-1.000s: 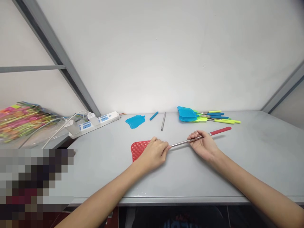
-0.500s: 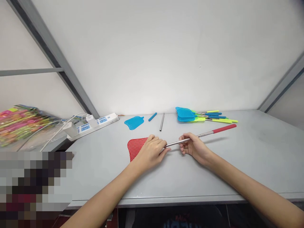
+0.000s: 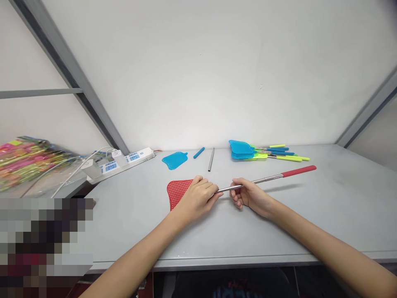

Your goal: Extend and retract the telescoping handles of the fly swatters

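A red fly swatter lies across the grey table (image 3: 279, 231). Its red mesh head (image 3: 176, 191) rests flat at the left, and my left hand (image 3: 197, 198) is closed over the neck where the head meets the rod. The silver telescopic rod (image 3: 263, 180) runs right and slightly up to a red grip (image 3: 299, 170) that floats above the table. My right hand (image 3: 248, 194) pinches the rod close to my left hand.
At the back lie a loose blue swatter head (image 3: 175, 159), a blue grip (image 3: 199, 152) and a bare metal rod (image 3: 211, 159). A pile of blue and green swatters (image 3: 263, 152) sits back right. A white power strip (image 3: 119, 162) and bagged colourful items (image 3: 25, 159) are at left.
My right hand has slid left along the rod, from near the red grip to close beside my left hand. The grip end has risen a little. My left hand stayed put.
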`<state>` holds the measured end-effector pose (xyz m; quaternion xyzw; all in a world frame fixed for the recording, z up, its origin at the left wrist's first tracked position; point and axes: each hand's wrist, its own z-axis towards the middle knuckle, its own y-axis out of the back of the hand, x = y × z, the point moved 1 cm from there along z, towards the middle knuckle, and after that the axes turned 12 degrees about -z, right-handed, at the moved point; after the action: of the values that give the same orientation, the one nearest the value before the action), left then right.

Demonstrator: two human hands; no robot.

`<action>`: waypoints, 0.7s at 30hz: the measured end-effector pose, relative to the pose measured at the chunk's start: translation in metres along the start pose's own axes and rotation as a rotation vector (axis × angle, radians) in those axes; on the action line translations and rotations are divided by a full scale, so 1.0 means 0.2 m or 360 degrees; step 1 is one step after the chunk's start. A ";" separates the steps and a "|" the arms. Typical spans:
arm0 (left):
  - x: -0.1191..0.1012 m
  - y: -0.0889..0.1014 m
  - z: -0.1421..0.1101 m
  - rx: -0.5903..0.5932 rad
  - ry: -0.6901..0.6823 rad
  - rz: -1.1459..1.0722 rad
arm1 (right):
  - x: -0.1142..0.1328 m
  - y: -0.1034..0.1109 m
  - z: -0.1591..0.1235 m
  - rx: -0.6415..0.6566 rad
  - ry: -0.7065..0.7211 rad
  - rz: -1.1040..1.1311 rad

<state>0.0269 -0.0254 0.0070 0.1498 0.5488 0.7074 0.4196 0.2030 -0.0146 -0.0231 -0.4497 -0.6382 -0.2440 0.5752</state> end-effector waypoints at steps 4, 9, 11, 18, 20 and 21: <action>0.00 0.00 0.00 -0.0015 0.0008 -0.0053 | -0.01 -0.01 0.00 -0.0007 -0.0005 -0.0038; 0.00 0.01 0.00 -0.0084 0.0040 -0.0110 | -0.01 -0.01 0.01 -0.0071 -0.0017 0.0004; 0.01 0.01 0.00 -0.0131 0.0053 -0.0114 | -0.01 -0.01 0.01 -0.0099 -0.0026 0.0038; 0.02 0.04 0.00 -0.0303 0.0076 -0.0007 | 0.00 0.02 0.02 -0.0156 -0.0066 0.0190; 0.03 0.04 0.00 -0.0315 0.0108 0.0023 | 0.00 0.03 0.02 -0.0148 -0.0075 0.0184; 0.03 0.04 0.00 -0.0314 0.0121 0.0035 | 0.00 0.02 0.02 -0.0150 -0.0073 0.0182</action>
<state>0.0192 -0.0212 0.0114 0.0868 0.4904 0.7676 0.4034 0.2049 -0.0085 -0.0248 -0.5174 -0.6125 -0.2301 0.5516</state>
